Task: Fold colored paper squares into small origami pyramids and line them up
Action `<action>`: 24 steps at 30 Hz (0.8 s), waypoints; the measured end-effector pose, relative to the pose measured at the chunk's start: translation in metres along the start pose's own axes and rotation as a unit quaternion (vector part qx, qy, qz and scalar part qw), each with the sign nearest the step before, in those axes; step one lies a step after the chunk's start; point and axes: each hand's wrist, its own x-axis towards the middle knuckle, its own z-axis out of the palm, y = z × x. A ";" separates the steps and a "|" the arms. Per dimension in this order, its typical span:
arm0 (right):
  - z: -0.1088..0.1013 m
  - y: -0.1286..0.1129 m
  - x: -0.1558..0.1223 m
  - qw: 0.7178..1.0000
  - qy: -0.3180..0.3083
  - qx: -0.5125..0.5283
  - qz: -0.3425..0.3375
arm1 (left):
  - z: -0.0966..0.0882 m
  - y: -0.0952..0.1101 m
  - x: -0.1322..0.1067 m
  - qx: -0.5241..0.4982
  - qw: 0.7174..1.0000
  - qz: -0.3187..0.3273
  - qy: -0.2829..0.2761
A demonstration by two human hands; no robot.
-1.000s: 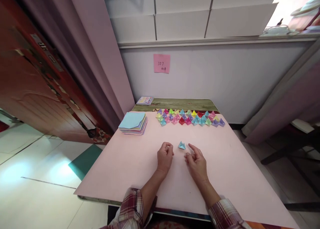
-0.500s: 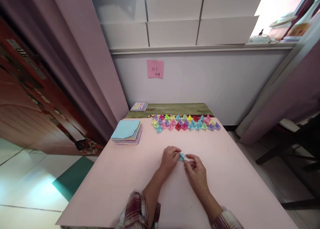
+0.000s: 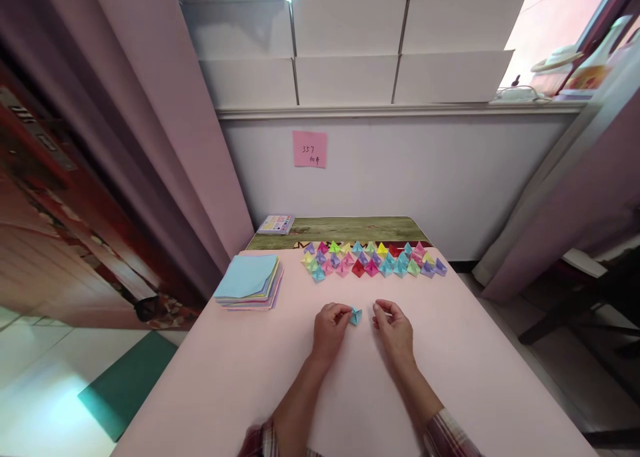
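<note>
A small light-blue folded paper piece (image 3: 355, 316) with pointed flaps is pinched at its left side by my left hand (image 3: 329, 330), just over the pink tabletop. To the right of it, my right hand (image 3: 395, 330) is apart from the paper, its fingers loosely curled, with nothing visible in them. Beyond both hands, several similar folded paper pieces (image 3: 371, 268) in many colours stand in close rows. A stack of square paper sheets (image 3: 246, 277), light blue on top, lies at the far left of the table.
The pink-covered table (image 3: 240, 377) ends at a green wood-patterned strip (image 3: 350, 228) by the wall. A small printed pad (image 3: 276, 224) rests on that strip's left end. A pink note (image 3: 309, 149) hangs on the wall. A dark chair (image 3: 590, 297) stands at right.
My right hand has drawn away from the blue folded paper. My left hand has shifted slightly left with the paper, which is now turned and more fully visible. The camera view has tilted up slightly.
</note>
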 end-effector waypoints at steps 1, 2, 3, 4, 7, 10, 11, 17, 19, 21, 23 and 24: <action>0.006 0.004 0.000 1.000 0.007 -0.017 -0.022 | 0.000 0.000 0.000 0.007 1.000 0.000 -0.008; 0.011 0.006 -0.001 0.998 0.010 -0.036 -0.049 | -0.001 0.000 0.000 0.015 1.000 0.001 -0.013; 0.014 0.008 -0.003 0.996 0.008 -0.055 -0.075 | -0.001 -0.001 0.000 0.023 1.000 0.001 -0.015; 0.016 0.009 -0.004 0.993 0.001 -0.073 -0.097 | -0.001 -0.001 0.000 0.029 0.999 0.000 -0.015; 0.018 0.007 -0.006 0.985 -0.024 -0.114 -0.127 | 0.000 -0.001 0.001 0.040 0.999 0.000 -0.016; 0.017 0.006 -0.006 0.979 -0.030 -0.154 -0.128 | 0.000 0.001 0.002 0.043 0.999 -0.005 -0.015; 0.017 0.006 -0.005 0.977 -0.030 -0.166 -0.129 | 0.000 0.002 0.002 0.042 0.999 -0.007 -0.014; 0.017 0.007 -0.005 0.975 -0.024 -0.183 -0.125 | 0.000 0.004 0.001 0.022 0.999 -0.031 0.000; 0.016 0.007 -0.004 0.976 -0.025 -0.176 -0.122 | 0.001 0.003 0.001 0.010 0.999 -0.038 0.003; 0.015 0.007 -0.003 0.978 -0.026 -0.171 -0.116 | 0.001 0.002 0.001 -0.001 0.999 -0.043 0.003; 0.015 0.007 -0.002 0.980 -0.025 -0.170 -0.103 | 0.001 0.002 0.001 -0.014 0.999 -0.052 0.002; 0.015 0.007 -0.002 0.980 -0.024 -0.170 -0.097 | 0.000 0.003 0.001 -0.020 0.998 -0.057 0.002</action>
